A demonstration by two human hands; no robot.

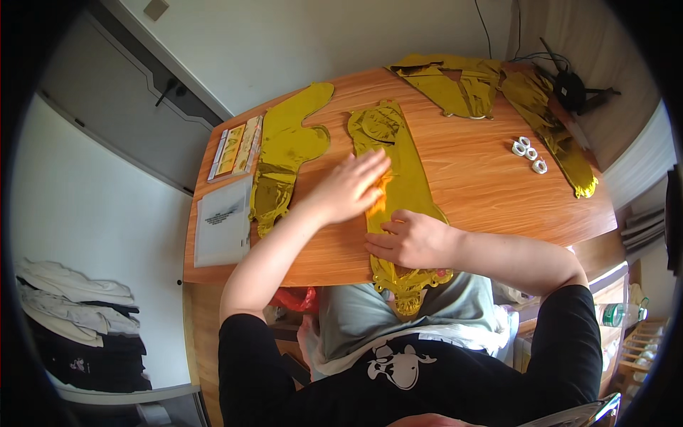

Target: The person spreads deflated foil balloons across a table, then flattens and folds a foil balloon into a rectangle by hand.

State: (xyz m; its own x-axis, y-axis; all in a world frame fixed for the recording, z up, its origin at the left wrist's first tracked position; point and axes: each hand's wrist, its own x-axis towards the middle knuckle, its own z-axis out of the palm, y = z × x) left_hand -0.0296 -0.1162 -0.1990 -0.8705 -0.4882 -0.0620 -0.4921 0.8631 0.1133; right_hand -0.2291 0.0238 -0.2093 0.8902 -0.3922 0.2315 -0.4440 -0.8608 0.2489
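A flat, uninflated gold foil balloon (pixel 409 167) lies lengthwise before me. Its scalloped near end hangs over the table's front edge above my lap. My left hand (pixel 352 186) is over its left side, fingers stretched out, slightly blurred. Beside that hand the foil shows a crinkled orange patch (pixel 380 196); I cannot tell whether this is a reflection or a separate piece. Lower down, my right hand (pixel 421 240) rests on the balloon with bent, slightly parted fingers. To the left lies another flat gold foil balloon (pixel 288 139), and a further gold foil piece (pixel 469 82) spreads across the far right.
On the wooden table (pixel 320 249), a translucent plastic sleeve (pixel 222 231) and a patterned flat pack (pixel 236 148) lie at the left. Several small white ribbon rolls (pixel 526 151) sit at the right, near a black router (pixel 569 89). Folded clothes (pixel 82 313) are at far left.
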